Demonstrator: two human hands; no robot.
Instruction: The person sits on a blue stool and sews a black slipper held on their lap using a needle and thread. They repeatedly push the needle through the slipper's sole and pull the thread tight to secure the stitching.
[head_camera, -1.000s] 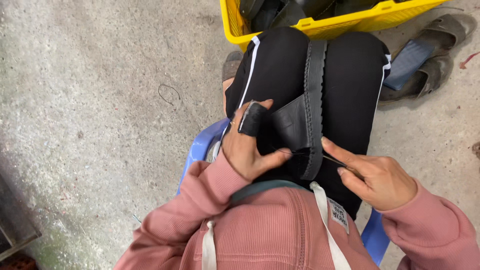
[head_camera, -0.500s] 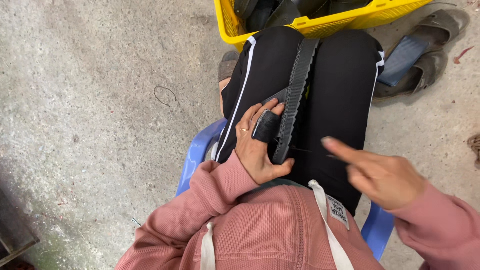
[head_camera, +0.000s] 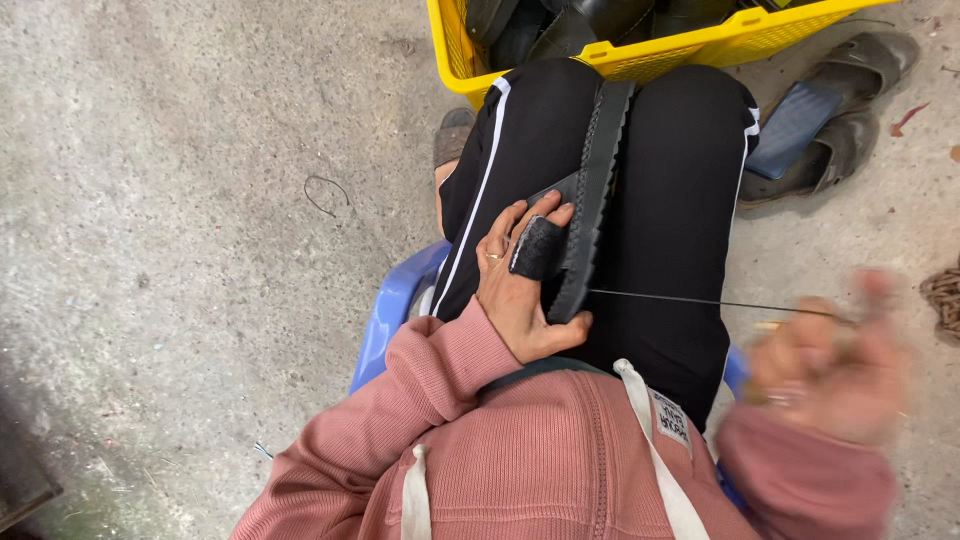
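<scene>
Lying lengthwise along the lap, the black sole (head_camera: 590, 190) was pinned by the left hand (head_camera: 520, 290), its fingers pressed onto it, while 1 taut thread (head_camera: 700, 302) ran sideways to the blurred right hand (head_camera: 830, 365) (apparently pinching it).

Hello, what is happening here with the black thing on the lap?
A person sits on a blue stool and holds a black shoe sole on the lap with the left hand, which wears a black finger guard. The right hand, blurred, is out to the side, with a thin taut thread running from the sole to it. A yellow crate of dark pieces stands at the knees.
</scene>
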